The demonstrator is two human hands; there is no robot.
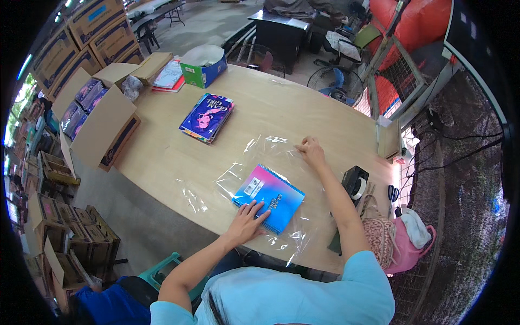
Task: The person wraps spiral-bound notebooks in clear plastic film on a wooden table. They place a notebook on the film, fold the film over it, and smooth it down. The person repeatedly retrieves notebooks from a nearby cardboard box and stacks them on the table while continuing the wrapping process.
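Note:
A pink-and-blue spiral notebook (281, 197) lies on a sheet of clear plastic film (230, 176) near the table's front edge. My left hand (246, 222) rests flat on the notebook's lower left part, fingers spread. Beyond the notebook, to the right, my right hand (311, 151) pinches the far edge of the film between thumb and fingers. Farther back and to the left stands a stack of notebooks (208, 116) with a dark purple cover on top.
An open carton (105, 130) of wrapped packs sits at the table's left end. A green-and-blue box (203, 67) stands at the back. On the right are a black tape dispenser (355, 184), scissors (392, 192) and a pink bag (409, 244).

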